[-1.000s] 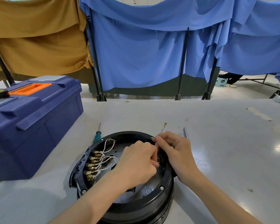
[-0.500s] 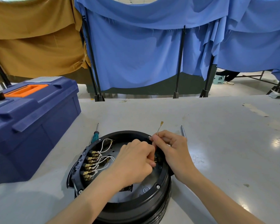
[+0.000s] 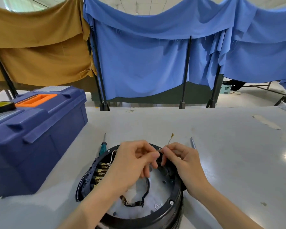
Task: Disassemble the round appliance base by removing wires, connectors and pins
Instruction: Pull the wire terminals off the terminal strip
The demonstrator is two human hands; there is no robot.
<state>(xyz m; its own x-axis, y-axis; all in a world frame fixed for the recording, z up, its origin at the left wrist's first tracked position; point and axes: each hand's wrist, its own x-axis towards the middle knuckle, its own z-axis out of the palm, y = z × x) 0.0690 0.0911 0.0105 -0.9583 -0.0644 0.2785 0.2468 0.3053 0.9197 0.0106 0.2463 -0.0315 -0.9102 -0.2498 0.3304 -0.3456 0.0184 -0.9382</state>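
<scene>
A: Nearest to us is the round base point(image 3: 175, 210), black, open side up on the table point(image 3: 229, 171). One base, and two hands over it.

B: Right hand point(image 3: 184, 164) first. Thumb and forefinger are pinched tight on a thin wire point(image 3: 169, 142) above the far rim of the base. The wire stands up out of the pinch, with one brass terminal point(image 3: 172, 135) at its tip.

A: The left hand point(image 3: 130, 164) has its fingers curled, fingertips close against the right hand's fingertips, above the middle of the base. Whether it grips that wire, I cannot tell.

B: Inside the base, along its left wall, sits a row of brass connectors point(image 3: 100, 171). I count four, and the left hand hides anything more. White wires point(image 3: 112, 155) run from them, number unclear. One black cable point(image 3: 144, 194) loops across the pale floor towards the near side.

A: Beyond the base, two tools lie on the table. One screwdriver point(image 3: 103, 148) with a green handle lies just past the far-left rim. One slim metal tool point(image 3: 193, 143) lies past the far-right rim.

B: Left of the base there's one dark blue toolbox point(image 3: 40, 142), with an orange handle point(image 3: 36, 100) on top and a yellow-and-black tape roll point(image 3: 0, 106) on its lid.

A: Farthest back, behind the base, cloths hang over black stands: a mustard cloth point(image 3: 40, 55) at the left, blue cloths point(image 3: 142, 63) to the right.
</scene>
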